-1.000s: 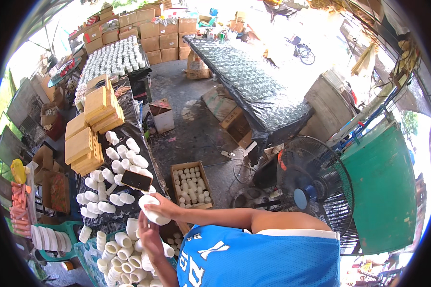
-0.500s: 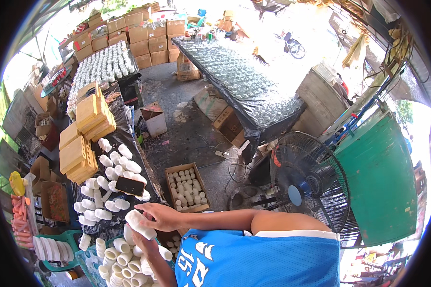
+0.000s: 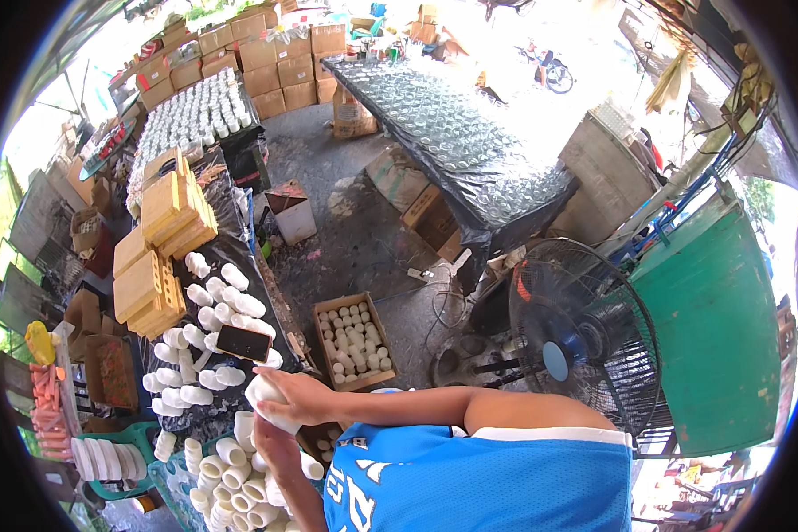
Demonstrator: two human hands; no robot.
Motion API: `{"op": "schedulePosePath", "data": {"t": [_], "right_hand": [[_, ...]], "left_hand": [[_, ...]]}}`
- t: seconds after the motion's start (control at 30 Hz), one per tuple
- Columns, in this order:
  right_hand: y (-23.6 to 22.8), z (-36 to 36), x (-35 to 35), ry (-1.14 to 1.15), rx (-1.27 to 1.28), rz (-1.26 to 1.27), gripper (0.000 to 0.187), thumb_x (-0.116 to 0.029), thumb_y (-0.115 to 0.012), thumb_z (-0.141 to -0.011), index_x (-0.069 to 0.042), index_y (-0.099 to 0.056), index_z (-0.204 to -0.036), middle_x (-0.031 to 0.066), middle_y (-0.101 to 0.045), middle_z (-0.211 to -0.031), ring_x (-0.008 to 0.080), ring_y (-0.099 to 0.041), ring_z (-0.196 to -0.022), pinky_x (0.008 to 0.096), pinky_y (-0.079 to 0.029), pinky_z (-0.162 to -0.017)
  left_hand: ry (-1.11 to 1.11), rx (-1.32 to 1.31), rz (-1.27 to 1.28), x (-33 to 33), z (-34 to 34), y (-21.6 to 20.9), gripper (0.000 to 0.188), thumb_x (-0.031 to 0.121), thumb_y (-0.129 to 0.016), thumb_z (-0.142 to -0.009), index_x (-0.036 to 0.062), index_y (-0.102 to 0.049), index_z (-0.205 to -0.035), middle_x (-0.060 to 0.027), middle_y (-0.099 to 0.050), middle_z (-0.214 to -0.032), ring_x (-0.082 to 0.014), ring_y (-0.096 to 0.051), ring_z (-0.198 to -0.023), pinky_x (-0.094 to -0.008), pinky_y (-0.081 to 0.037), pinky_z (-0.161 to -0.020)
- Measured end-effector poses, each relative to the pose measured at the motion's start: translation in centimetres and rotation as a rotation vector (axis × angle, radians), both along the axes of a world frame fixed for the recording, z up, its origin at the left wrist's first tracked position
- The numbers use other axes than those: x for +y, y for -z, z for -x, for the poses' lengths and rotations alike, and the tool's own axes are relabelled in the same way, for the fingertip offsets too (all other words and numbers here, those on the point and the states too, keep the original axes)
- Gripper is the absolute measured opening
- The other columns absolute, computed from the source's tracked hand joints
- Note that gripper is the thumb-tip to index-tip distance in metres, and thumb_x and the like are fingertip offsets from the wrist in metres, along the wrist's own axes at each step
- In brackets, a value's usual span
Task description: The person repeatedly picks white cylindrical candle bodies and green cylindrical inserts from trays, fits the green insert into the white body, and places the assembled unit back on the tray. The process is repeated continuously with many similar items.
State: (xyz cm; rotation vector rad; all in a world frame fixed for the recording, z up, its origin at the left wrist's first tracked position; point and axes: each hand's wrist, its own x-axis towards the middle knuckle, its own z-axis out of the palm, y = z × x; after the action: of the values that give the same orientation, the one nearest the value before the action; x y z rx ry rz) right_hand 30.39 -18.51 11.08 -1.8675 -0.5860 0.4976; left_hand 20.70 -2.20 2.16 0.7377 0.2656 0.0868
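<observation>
Workshop fan (image 3: 585,332) at 4 o'clock | I see right hand (image 3: 300,398) closed round white cup (image 3: 262,391), 7 o'clock | left hand (image 3: 277,445) below, partly hidden, its grip I can't tell

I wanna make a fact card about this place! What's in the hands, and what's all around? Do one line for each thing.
Right hand: holds a white cylinder
Left hand: at the cylinder's near end, grip hidden
Phone: dark screen, lying on other cylinders on the table
Yellow blocks: stacked on the same table
Box: on the floor, with white pieces inside
Fan: black, off to the right
</observation>
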Motion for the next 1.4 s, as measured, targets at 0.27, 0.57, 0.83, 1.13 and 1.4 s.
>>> {"op": "schedulePosePath", "data": {"t": [0.27, 0.57, 0.83, 1.13, 1.4], "right_hand": [[1.8, 0.8, 1.9, -0.004, -0.102, -0.034, 0.079, -0.047, -0.062, -0.103, 0.001, -0.036, -0.161, 0.0289, -0.056, -0.151, 0.0442, -0.064, -0.128, 0.0482, -0.050, -0.109], [1.4, 0.8, 1.9, -0.019, -0.023, -0.077, 0.075, -0.043, -0.067, -0.100, -0.003, -0.040, -0.158, 0.0262, -0.059, -0.147, 0.0443, -0.064, -0.127, 0.0496, -0.051, -0.107], [1.8, 0.2, 2.8, -0.084, -0.105, -0.070, 0.071, -0.039, -0.066, -0.101, -0.003, -0.042, -0.157, 0.0251, -0.060, -0.148, 0.0428, -0.066, -0.126, 0.0481, -0.051, -0.108], [1.9, 0.0, 4.3, -0.197, -0.117, -0.116, 0.070, -0.031, -0.072, -0.098, -0.003, -0.043, -0.156, 0.0256, -0.063, -0.144, 0.0433, -0.067, -0.125, 0.0491, -0.052, -0.106], [1.7, -0.8, 4.9, -0.140, -0.201, -0.269, 0.067, -0.027, -0.074, -0.097, -0.004, -0.049, -0.154, 0.0243, -0.069, -0.136, 0.0439, -0.068, -0.121, 0.0486, -0.053, -0.105]], "left_hand": [[-0.098, 0.084, -0.247, -0.5, 0.3, 0.1, 0.038, 0.032, -0.054, -0.115, 0.0044, -0.058, -0.140, -0.0080, -0.070, -0.128, -0.0194, -0.071, -0.114, -0.0354, -0.058, -0.099], [-0.155, 0.127, -0.333, 0.4, 0.4, -0.1, 0.039, 0.030, -0.062, -0.111, 0.0008, -0.062, -0.136, -0.0063, -0.071, -0.118, -0.0138, -0.071, -0.107, -0.0320, -0.057, -0.094], [-0.200, 0.100, -0.365, 1.8, 1.4, -0.7, 0.030, 0.022, -0.072, -0.106, -0.0048, -0.070, -0.120, -0.0072, -0.074, -0.110, -0.0115, -0.070, -0.100, -0.0283, -0.055, -0.091], [-0.248, 0.191, -0.533, 3.0, 1.9, -1.1, 0.025, 0.021, -0.068, -0.108, -0.0034, -0.069, -0.112, -0.0049, -0.073, -0.105, -0.0099, -0.065, -0.090, -0.0256, -0.049, -0.084], [-0.259, 0.091, -0.297, 4.2, 3.0, 0.0, 0.032, 0.020, -0.067, -0.108, -0.0042, -0.067, -0.129, -0.0103, -0.071, -0.126, -0.0156, -0.064, -0.119, -0.0337, -0.047, -0.107]]}}
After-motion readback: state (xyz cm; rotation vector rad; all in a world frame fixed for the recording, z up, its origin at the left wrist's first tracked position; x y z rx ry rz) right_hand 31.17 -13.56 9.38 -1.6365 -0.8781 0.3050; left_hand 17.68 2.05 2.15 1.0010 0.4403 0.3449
